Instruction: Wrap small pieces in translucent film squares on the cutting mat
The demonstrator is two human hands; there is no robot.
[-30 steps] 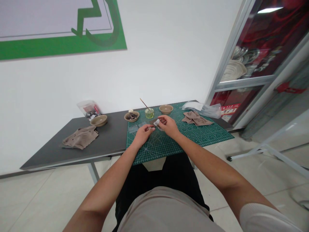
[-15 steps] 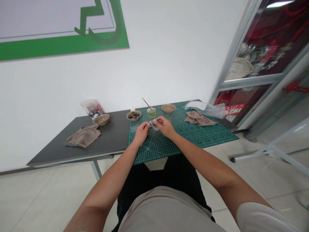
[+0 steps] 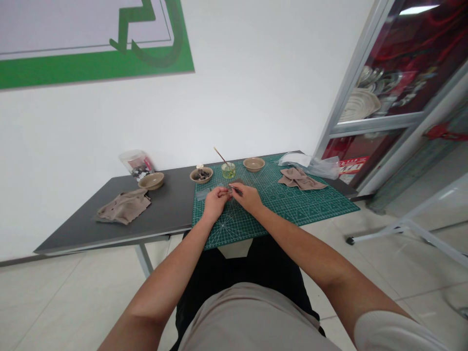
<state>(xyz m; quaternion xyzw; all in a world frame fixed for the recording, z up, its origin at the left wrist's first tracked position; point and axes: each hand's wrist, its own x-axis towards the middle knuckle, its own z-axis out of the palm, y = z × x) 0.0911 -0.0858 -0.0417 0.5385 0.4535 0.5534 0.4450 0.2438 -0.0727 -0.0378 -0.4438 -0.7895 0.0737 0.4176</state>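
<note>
Over the green cutting mat (image 3: 278, 204), both hands meet in front of a small glass jar (image 3: 228, 170) with yellow-green contents and a thin wooden-handled stick (image 3: 220, 155) leaning out of it. My left hand (image 3: 215, 202) is closed in a pinch on something too small to name. Closed and touching or nearly touching its fingertips, my right hand (image 3: 248, 196) grips a thin dark tool (image 3: 237, 190), its kind unclear. A tan bowl (image 3: 195, 180) with dark small pieces (image 3: 202, 174) stands behind my left hand. Left of that hand lies a clear strip (image 3: 202, 194).
A tan bowl (image 3: 254, 165) is at the back. Right lie a brown cloth (image 3: 300, 179) and a clear plastic bag (image 3: 321, 166). On the dark table (image 3: 171, 204) are another cloth (image 3: 124, 207), a bowl (image 3: 151, 181) and a clear container (image 3: 137, 165). A wall stands behind.
The whitish-grey crumpled piece held between both hands no longer shows there. A thin dark tool now shows in my right hand, and my hands have come closer together.
</note>
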